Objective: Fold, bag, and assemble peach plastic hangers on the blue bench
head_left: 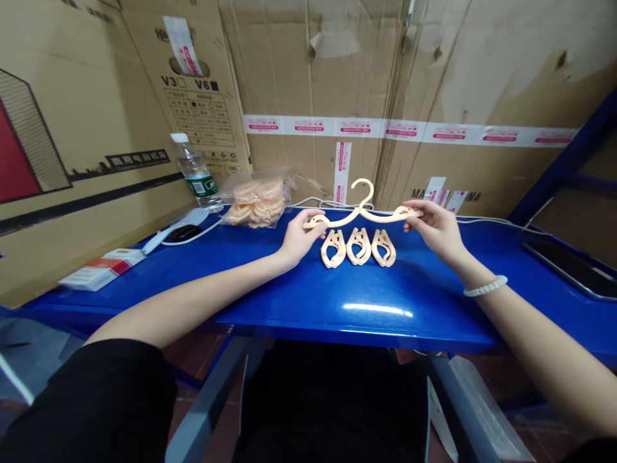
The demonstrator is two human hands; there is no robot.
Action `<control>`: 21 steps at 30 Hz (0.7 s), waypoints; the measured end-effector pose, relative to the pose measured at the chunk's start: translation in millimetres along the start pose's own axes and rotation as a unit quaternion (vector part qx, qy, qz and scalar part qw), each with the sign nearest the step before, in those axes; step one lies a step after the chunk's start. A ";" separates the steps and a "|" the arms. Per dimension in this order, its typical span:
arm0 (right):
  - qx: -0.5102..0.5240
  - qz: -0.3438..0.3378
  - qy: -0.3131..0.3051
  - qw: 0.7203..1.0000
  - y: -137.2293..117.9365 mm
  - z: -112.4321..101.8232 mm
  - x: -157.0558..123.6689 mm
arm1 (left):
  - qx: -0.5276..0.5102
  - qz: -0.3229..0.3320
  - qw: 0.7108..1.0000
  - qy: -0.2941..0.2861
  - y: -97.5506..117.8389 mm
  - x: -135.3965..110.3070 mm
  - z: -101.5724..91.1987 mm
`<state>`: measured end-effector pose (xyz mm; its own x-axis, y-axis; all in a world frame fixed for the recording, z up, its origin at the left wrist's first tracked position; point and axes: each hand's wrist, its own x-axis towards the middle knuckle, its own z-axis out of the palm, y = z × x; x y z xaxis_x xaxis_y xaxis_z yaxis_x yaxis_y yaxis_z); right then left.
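A cream folding clothes hanger [360, 212] is spread out wide, its hook pointing up. My left hand [303, 236] grips the tip of its left arm between thumb and fingers. At the other tip, my right hand [436, 226] pinches the right arm the same way. Just below the held hanger, three folded hangers lie in a row on the blue table [289, 296]: a left one [332, 249], a middle one [358, 247] and a right one [384, 249]. My fingertips partly cover the ends of the spread hanger.
Behind the left hand lies a clear plastic bag [258, 199] of more folded hangers, beside a water bottle [196, 173]. Further left are a black mouse [185, 233] and a red-and-white box [103, 269]. A dark tablet-like device [573, 267] sits at right. Cardboard [308, 71] walls the back.
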<state>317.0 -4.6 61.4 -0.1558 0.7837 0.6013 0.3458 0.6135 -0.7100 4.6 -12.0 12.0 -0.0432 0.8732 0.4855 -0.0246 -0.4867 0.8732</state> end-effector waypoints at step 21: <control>0.105 0.051 -0.239 0.964 -30.7 41.7 -29.0 | -0.033 -0.040 0.997 -0.056 11.5 -24.1 17.9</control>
<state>272.4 -42.1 50.5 -0.5570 0.7653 0.3225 0.1947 0.4979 -0.8451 23.2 -38.2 11.1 0.0735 0.9049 0.4193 -0.0897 -0.4127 0.9064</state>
